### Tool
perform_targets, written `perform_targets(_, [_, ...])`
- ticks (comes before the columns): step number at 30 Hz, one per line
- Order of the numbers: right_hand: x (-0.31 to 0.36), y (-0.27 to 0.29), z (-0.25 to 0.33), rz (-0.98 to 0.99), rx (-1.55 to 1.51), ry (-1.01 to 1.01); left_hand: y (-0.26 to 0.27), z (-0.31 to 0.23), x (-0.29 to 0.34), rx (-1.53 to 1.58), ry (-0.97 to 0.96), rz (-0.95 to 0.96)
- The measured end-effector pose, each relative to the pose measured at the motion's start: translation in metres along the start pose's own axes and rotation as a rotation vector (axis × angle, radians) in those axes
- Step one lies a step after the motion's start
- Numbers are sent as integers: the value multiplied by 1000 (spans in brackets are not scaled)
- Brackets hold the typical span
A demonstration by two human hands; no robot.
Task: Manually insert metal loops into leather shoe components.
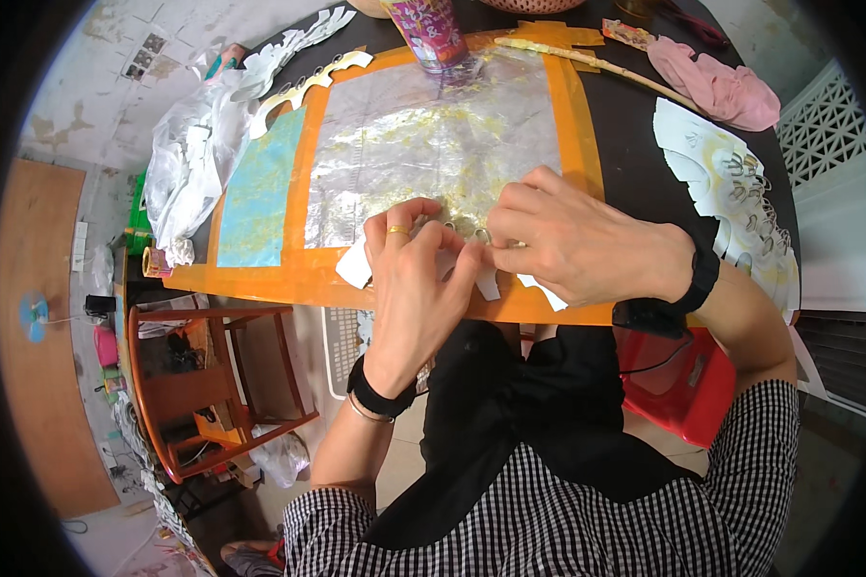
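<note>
At the near edge of the work mat, a white scalloped paper strip (489, 284) lies under both my hands, mostly covered by them. My left hand (409, 269) has bent fingers and a thumb closed on the strip. Curled in from the right, my right hand (568, 240) pinches at a small metal ring (482, 235) on the strip's upper edge. Its fingertips are partly hidden. Another ring shows between the two hands. The mat has orange tape borders (592, 144) and a shiny, yellow-smeared plastic middle (394, 144).
White strips with rings (731, 183) are piled at right; another ringed strip (308, 82) lies far left. A clear bag (188, 173) of white pieces, a purple patterned cup (428, 34), a smeared stick (597, 63) and a pink cloth (712, 82) surround the mat. A red stool (678, 385) stands below.
</note>
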State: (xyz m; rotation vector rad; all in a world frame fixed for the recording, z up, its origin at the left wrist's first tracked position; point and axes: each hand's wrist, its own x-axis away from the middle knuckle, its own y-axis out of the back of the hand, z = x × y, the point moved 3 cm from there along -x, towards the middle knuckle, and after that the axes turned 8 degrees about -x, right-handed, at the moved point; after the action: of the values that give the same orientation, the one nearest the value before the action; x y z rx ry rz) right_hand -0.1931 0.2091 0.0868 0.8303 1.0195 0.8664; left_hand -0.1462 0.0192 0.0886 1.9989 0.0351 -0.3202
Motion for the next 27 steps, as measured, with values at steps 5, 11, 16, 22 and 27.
perform_targets(5, [1, -1, -1, 47, -15, -25, 0, 2, -10, -44, -44, 68])
perform_targets(11, [2, -2, 0, -29, -11, 0, -8, 6, -1, -11, -92, 44])
perform_targets(16, [0, 1, 1, -15, -25, -19, -15, 0, 7, -131, -109, -138])
perform_targets(22, [1, -3, 0, -68, -45, -24, -18, -4, 5, -134, -50, -110])
perform_targets(27, [1, -5, -1, -82, -25, -29, -17, -2, 2, -17, 5, -144])
